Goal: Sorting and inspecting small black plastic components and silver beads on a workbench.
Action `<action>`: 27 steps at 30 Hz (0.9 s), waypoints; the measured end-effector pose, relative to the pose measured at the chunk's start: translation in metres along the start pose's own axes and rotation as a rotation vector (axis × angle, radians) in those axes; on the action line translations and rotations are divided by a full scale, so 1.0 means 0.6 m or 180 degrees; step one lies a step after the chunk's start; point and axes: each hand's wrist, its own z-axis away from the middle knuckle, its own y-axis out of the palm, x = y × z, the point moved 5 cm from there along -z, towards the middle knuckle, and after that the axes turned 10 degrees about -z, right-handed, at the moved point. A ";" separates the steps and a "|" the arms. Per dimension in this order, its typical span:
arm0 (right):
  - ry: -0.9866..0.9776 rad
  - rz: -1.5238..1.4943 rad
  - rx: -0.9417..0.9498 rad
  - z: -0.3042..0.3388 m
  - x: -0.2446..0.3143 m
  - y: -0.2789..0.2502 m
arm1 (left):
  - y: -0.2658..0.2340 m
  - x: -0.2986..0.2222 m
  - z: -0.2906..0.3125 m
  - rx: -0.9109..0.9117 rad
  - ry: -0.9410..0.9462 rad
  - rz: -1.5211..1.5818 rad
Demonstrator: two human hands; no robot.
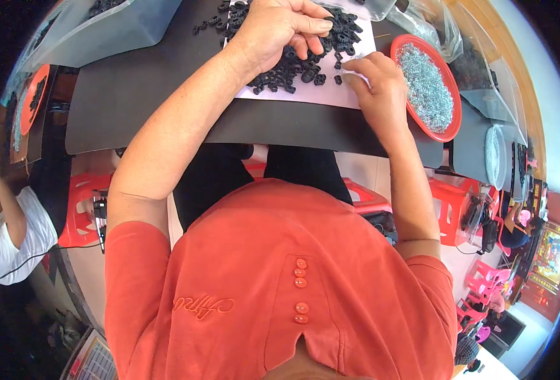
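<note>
Black parts [281, 77], small, knobbly, heaped on smooth pale sheet [330, 96] around left hand [272, 30]. Left hand curled, right hand [382, 81] half-curled beside heap; can't tell either's grip. Shiny bits [424, 88] in red dish [455, 104], right of right hand.

Red plastic stools [456, 202], pink chairs [484, 277], pale floor [91, 273]

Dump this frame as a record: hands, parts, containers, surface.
left hand: over the black parts, fingers curled; grip unclear
right hand: at the pile's right edge, thumb and forefinger close together; held item unclear
parts: small, black, heaped loosely on a pale sheet
dish: red dish, right of the right hand, full of small silvery pieces
bin: translucent bin, upper left
surface: dark table
</note>
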 end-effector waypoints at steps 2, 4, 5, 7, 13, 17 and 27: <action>0.0024 0.0216 0.0228 -0.001 0.001 0.010 | 0.000 0.003 -0.002 0.0035 -0.0017 0.0012; 0.0142 0.0218 0.0261 0.000 -0.010 0.009 | 0.002 -0.002 0.001 0.0009 -0.0034 0.0013; 0.0263 0.0222 0.0298 0.000 -0.017 0.009 | 0.002 -0.003 0.001 -0.0014 -0.0053 0.0019; 0.0202 0.0230 0.0332 -0.001 -0.019 0.009 | 0.002 -0.001 0.002 -0.0010 -0.0063 0.0020; 0.0158 0.0286 0.0347 -0.001 -0.016 0.015 | 0.007 0.000 0.003 0.0042 -0.0073 -0.0014; 0.0147 0.0374 0.0267 -0.002 -0.019 0.016 | 0.004 0.003 0.001 0.0017 -0.0080 -0.0024; 0.0069 0.0659 0.0279 0.003 -0.014 0.018 | 0.007 0.000 0.003 0.0027 -0.0021 -0.0133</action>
